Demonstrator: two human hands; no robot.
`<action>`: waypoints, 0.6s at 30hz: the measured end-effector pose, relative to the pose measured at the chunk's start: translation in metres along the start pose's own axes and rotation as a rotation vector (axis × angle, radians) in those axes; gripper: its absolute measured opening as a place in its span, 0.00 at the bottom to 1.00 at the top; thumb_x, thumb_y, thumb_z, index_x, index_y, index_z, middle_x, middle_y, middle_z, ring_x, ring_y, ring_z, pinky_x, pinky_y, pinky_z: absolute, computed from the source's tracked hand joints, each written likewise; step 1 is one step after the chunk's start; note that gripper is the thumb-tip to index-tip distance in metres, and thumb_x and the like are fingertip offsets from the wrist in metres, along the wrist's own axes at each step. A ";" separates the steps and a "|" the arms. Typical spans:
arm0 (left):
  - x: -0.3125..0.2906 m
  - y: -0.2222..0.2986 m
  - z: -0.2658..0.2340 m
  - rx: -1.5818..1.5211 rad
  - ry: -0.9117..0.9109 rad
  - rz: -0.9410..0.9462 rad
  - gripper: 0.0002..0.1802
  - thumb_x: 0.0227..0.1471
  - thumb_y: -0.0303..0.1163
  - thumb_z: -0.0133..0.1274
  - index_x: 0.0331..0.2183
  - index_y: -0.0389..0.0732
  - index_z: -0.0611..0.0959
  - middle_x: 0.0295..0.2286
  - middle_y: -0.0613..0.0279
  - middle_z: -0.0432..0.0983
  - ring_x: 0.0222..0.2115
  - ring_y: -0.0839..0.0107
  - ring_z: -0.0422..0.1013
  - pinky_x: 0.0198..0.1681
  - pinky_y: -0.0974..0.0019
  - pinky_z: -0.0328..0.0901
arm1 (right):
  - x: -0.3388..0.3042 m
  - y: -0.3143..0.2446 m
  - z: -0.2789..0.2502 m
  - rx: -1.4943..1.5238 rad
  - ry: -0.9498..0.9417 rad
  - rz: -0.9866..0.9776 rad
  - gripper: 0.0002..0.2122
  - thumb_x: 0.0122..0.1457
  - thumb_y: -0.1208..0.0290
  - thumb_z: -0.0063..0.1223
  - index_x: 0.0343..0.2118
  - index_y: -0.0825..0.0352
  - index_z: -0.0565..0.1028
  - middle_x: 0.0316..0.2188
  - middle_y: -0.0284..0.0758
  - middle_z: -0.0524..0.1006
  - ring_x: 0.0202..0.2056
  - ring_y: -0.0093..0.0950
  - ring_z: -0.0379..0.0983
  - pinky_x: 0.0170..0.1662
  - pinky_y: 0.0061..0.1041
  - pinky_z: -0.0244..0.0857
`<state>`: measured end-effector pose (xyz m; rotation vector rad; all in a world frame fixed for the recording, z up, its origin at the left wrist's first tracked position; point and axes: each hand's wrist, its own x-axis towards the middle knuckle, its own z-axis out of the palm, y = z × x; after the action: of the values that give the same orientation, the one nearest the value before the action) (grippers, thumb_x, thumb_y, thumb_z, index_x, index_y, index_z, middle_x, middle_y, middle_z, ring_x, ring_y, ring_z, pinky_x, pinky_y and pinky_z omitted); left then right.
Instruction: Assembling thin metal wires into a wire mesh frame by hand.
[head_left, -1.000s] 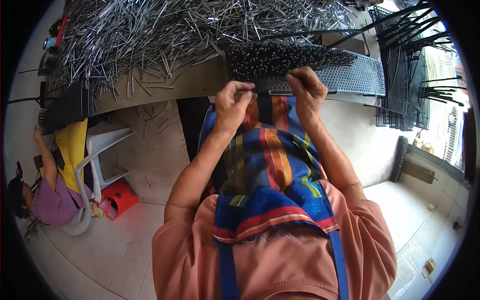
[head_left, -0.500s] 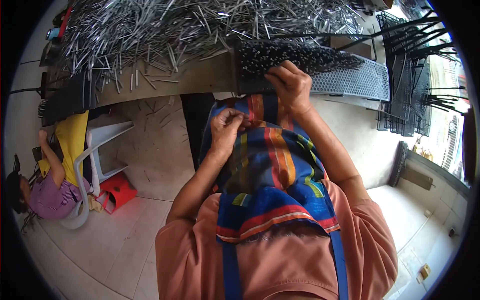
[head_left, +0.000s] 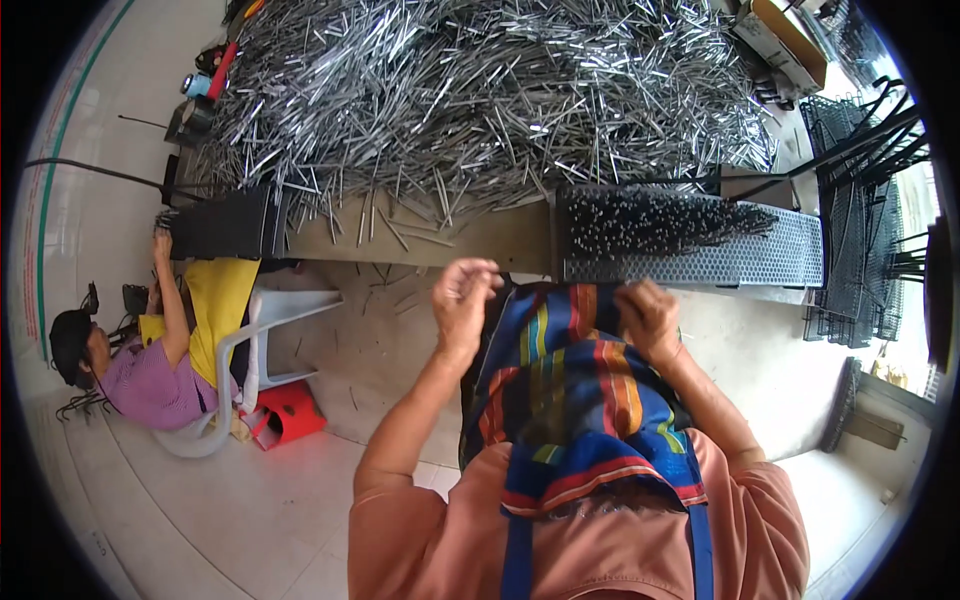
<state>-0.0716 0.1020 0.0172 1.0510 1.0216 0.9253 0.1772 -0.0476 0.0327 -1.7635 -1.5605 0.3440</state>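
My left hand [head_left: 464, 300] is raised just in front of the table edge, left of my striped apron [head_left: 560, 350]. Its fingers are curled, thumb and fingertips drawn together; anything between them is too small to make out. My right hand [head_left: 650, 316] hovers over the apron's right side, fingers bent inward and smeared by motion. Beyond it lies a perforated metal tray [head_left: 780, 245] with round holes. Many short dark pins [head_left: 640, 222] with pale tips stand in its left and middle part. A large heap of thin silvery metal strips [head_left: 480, 100] covers the table behind.
Loose strips lie on the table's front board [head_left: 490, 235]. Black wire racks [head_left: 860, 190] with projecting rods stand at the right. At the left a person [head_left: 160, 380] sits on a grey plastic chair [head_left: 225, 370], reaching to a dark tray [head_left: 220, 225]. A red bag [head_left: 288, 415] rests on the floor.
My right hand has come back from the perforated tray to over the apron. My left hand has moved outward, away from the apron's middle. The view has shifted, showing more of the heap.
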 end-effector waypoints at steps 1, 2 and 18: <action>0.020 0.013 0.000 0.138 0.024 0.116 0.08 0.54 0.21 0.53 0.38 0.38 0.79 0.31 0.65 0.79 0.28 0.78 0.75 0.31 0.76 0.69 | -0.008 0.004 0.008 0.033 -0.001 -0.017 0.05 0.47 0.79 0.59 0.28 0.66 0.76 0.22 0.39 0.72 0.24 0.40 0.72 0.25 0.35 0.64; 0.042 0.027 0.003 0.194 0.018 0.219 0.11 0.53 0.19 0.53 0.41 0.36 0.79 0.32 0.65 0.78 0.30 0.78 0.75 0.34 0.75 0.70 | -0.017 0.006 0.012 0.050 -0.052 -0.020 0.04 0.47 0.77 0.60 0.27 0.65 0.77 0.22 0.39 0.72 0.24 0.40 0.72 0.25 0.36 0.65; 0.425 0.058 0.089 1.567 -0.285 0.334 0.36 0.35 0.41 0.62 0.49 0.36 0.74 0.43 0.44 0.75 0.45 0.48 0.72 0.51 0.53 0.65 | -0.053 0.097 0.039 0.117 -0.538 0.466 0.11 0.48 0.64 0.60 0.33 0.62 0.82 0.32 0.43 0.79 0.37 0.44 0.76 0.40 0.38 0.70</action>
<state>0.1202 0.4955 0.0012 2.6016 1.2932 0.0085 0.2122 -0.0824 -0.0738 -2.0330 -1.4079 1.1944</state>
